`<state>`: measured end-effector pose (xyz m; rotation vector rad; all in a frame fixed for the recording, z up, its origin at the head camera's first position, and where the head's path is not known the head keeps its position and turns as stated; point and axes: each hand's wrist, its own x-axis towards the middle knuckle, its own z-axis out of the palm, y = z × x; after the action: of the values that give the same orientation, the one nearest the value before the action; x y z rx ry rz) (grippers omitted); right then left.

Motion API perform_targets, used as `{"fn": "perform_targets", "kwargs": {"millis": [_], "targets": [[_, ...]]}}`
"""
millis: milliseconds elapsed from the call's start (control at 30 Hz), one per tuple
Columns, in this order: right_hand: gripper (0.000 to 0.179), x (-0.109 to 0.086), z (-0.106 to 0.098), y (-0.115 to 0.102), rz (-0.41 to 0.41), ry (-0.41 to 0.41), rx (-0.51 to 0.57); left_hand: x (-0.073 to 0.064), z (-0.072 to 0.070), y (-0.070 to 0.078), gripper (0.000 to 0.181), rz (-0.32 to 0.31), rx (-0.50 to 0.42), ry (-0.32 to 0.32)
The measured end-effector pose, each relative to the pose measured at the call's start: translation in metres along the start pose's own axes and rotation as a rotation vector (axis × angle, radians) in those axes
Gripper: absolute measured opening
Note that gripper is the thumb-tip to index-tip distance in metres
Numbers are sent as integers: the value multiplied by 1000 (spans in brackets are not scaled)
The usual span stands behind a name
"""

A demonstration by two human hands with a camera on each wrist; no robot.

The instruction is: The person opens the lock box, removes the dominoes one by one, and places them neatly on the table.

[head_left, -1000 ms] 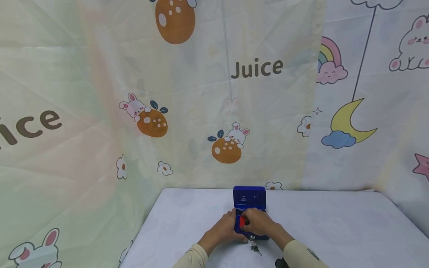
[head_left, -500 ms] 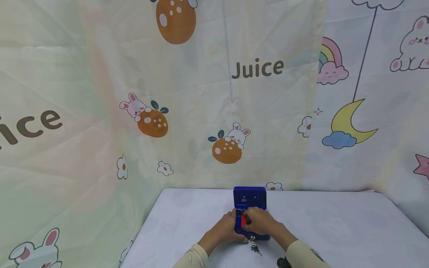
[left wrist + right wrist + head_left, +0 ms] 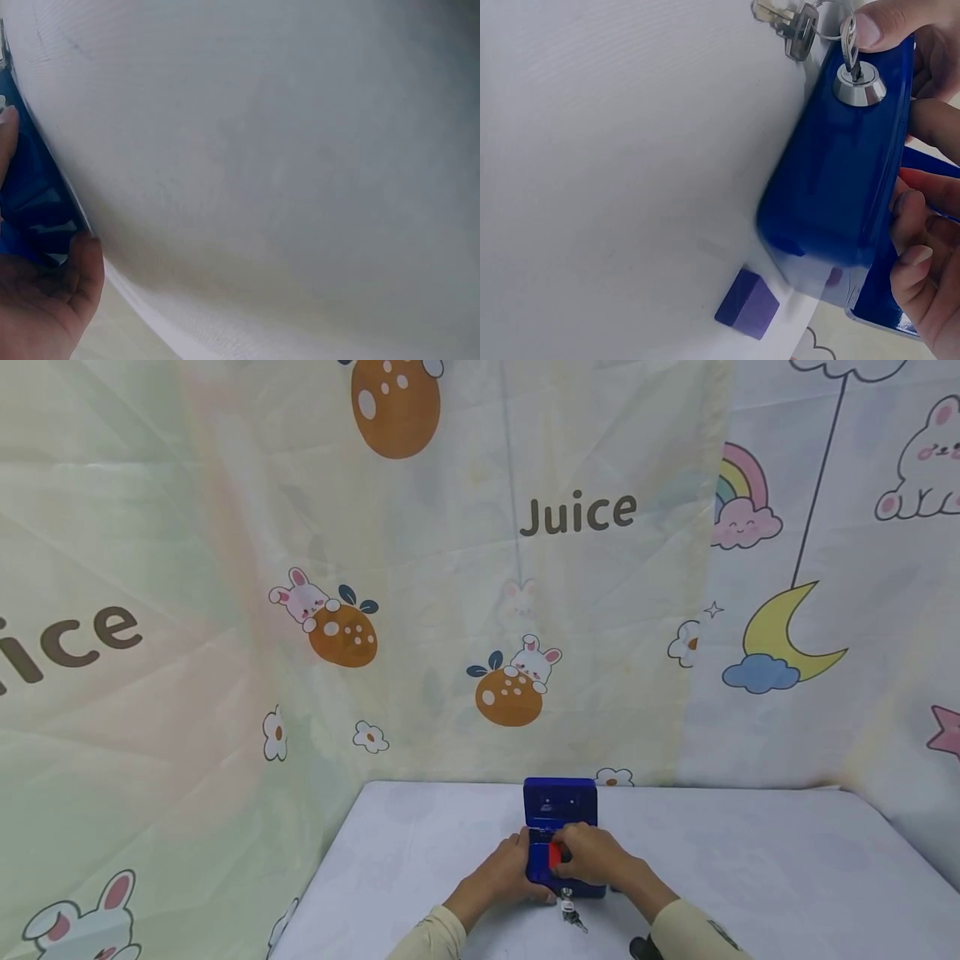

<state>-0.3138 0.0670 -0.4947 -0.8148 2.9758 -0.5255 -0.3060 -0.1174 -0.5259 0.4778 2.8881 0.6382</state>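
Observation:
A blue metal cash box [image 3: 538, 865] stands on the white table with its lid [image 3: 561, 800] raised at the back. Keys on a ring [image 3: 572, 913] hang from the lock [image 3: 859, 84] on its front wall, one key inserted. My left hand [image 3: 501, 870] grips the box's left side, thumb at the front near the lock, fingers along the side wall. Over the box's inside, my right hand [image 3: 597, 857] pinches a red object [image 3: 554, 855] with curled fingers; most of that object is hidden, so its kind is unclear.
A small purple block [image 3: 748, 304] lies on the table [image 3: 750, 860] close to the box's right side. A printed curtain [image 3: 420, 610] hangs behind the table. Part of a dark object [image 3: 643, 948] shows beside my right sleeve.
My right hand has shifted slightly to the right with the red object, baring more of the box's inside. My left hand has stayed on the box.

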Motion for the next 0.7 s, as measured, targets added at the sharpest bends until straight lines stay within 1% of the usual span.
{"fn": "perform_targets", "kwargs": {"millis": [133, 400, 700], "targets": [[41, -1, 0, 3, 22, -20, 18, 1, 1, -1, 117, 2, 9, 4], [39, -4, -4, 9, -10, -22, 54, 1, 2, -1, 117, 17, 1, 8], [40, -8, -8, 13, 18, -27, 59, 1, 2, -2, 114, 24, -12, 16]]}}
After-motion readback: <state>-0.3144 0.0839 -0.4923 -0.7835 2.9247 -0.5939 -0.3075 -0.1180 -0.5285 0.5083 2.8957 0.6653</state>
